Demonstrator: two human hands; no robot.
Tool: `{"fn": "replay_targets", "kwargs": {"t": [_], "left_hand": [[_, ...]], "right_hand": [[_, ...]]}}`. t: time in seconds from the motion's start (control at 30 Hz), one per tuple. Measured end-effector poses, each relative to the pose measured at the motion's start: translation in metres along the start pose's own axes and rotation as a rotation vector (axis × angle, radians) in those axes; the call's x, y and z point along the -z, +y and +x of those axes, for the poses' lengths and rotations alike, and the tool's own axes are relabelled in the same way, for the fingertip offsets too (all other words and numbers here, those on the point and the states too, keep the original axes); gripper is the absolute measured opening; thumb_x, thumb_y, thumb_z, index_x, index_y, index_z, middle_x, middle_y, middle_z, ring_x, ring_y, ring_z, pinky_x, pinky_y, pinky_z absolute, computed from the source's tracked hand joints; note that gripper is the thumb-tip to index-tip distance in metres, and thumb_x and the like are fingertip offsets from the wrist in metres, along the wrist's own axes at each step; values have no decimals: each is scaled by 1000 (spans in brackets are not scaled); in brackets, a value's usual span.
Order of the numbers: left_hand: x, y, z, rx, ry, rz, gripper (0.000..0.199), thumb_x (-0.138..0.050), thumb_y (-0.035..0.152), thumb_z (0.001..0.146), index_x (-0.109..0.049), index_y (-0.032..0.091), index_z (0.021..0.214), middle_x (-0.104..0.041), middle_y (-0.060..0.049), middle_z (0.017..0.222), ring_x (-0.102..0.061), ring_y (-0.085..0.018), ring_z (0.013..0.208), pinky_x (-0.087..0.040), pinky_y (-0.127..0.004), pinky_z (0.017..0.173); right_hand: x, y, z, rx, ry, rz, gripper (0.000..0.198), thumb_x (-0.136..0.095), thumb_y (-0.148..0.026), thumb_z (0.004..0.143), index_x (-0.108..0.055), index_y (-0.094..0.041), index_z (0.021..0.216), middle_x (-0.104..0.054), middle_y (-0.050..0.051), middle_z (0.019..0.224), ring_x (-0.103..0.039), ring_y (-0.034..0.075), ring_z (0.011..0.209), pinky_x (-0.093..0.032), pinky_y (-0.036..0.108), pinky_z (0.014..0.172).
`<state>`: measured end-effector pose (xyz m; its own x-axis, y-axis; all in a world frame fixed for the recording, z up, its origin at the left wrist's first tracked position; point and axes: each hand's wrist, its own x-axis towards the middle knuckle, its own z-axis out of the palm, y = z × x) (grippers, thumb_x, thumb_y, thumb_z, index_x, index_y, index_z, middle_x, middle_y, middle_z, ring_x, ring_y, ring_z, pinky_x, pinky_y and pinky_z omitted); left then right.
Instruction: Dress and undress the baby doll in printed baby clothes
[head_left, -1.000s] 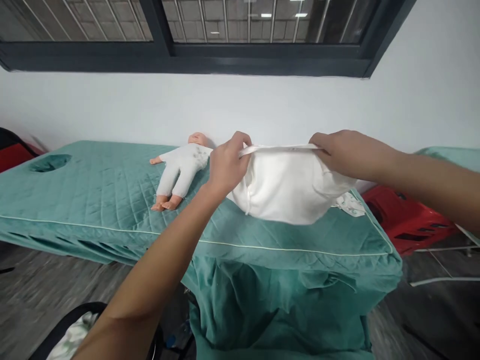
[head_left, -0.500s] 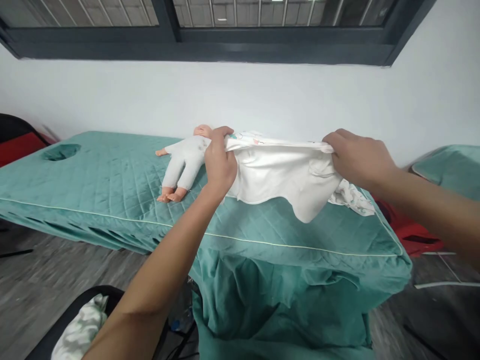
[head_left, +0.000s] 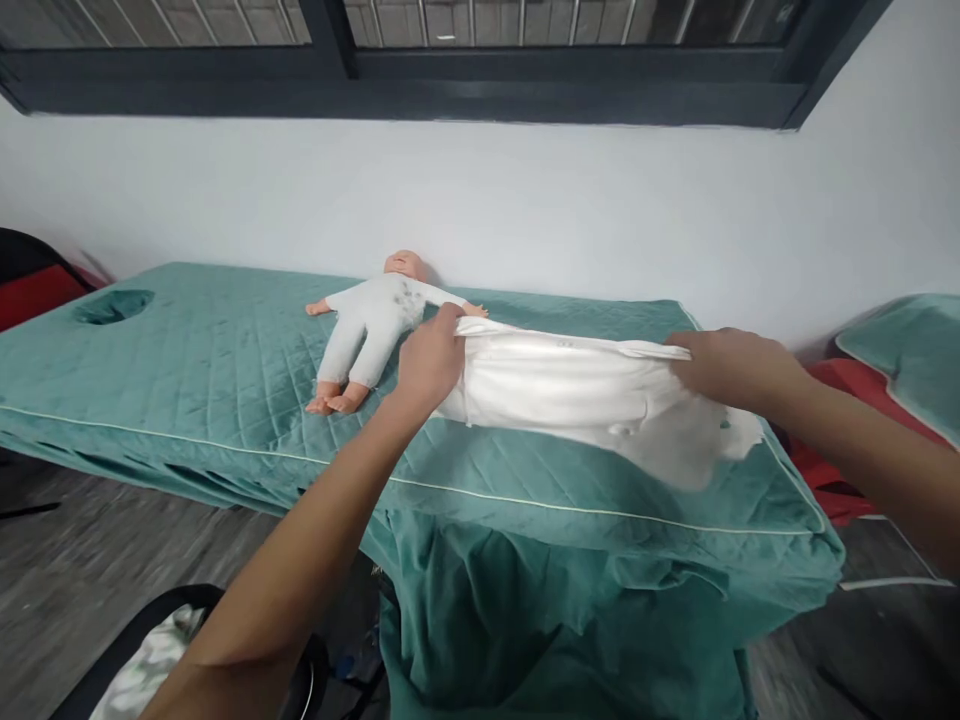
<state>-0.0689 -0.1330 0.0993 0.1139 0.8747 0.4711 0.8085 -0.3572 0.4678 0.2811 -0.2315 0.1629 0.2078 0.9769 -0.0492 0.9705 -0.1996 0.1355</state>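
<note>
A white baby garment (head_left: pixel 562 385) is stretched between my two hands above the green quilted bed, its lower part blurred by motion. My left hand (head_left: pixel 433 358) is closed on its left upper corner, close to the doll's outstretched arm. My right hand (head_left: pixel 731 370) grips the right upper corner near the bed's right end. On the bed, to the left of the garment, a baby doll (head_left: pixel 375 322) in a white cloth body lies on its back, head toward the wall and feet toward me. The exact cut of the garment is hard to make out.
The green quilted bed (head_left: pixel 202 350) runs along the white wall, with a face hole (head_left: pixel 116 307) at its left. A black chair (head_left: pixel 150 630) with a patterned cloth (head_left: pixel 154 665) stands at lower left. Something red (head_left: pixel 847 400) and another green cover (head_left: pixel 911 350) are at right.
Both hands have come down and nearer with the garment, the right also slightly outward. The doll's arm and the bed's back edge now show behind it. The doll lies as before.
</note>
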Motion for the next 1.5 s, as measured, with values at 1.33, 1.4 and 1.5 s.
{"fn": "replay_targets", "kwargs": {"t": [1.33, 1.4, 1.5], "left_hand": [[-214, 20, 44, -56, -100, 36, 61, -36, 37, 100, -29, 18, 157, -12, -10, 168, -28, -32, 151, -37, -48, 116], [-220, 18, 54, -61, -99, 36, 62, -36, 37, 100, -29, 15, 157, -11, -11, 168, -24, -31, 152, -33, -46, 120], [-224, 14, 66, -49, -136, 91, 62, -35, 35, 100, -27, 15, 157, -7, -10, 169, -21, -28, 154, -26, -42, 124]], "right_hand": [[-174, -114, 164, -57, 312, 504, 71, -36, -45, 98, -22, -2, 153, -21, 30, 158, -21, 41, 148, -25, 52, 117], [-175, -115, 177, -43, 313, 502, 73, -35, -45, 98, -19, -2, 155, -20, 30, 159, -21, 41, 148, -24, 53, 117], [-182, -115, 189, -53, 301, 503, 75, -34, -46, 98, -16, -2, 156, -19, 30, 160, -23, 39, 148, -24, 53, 117]]}}
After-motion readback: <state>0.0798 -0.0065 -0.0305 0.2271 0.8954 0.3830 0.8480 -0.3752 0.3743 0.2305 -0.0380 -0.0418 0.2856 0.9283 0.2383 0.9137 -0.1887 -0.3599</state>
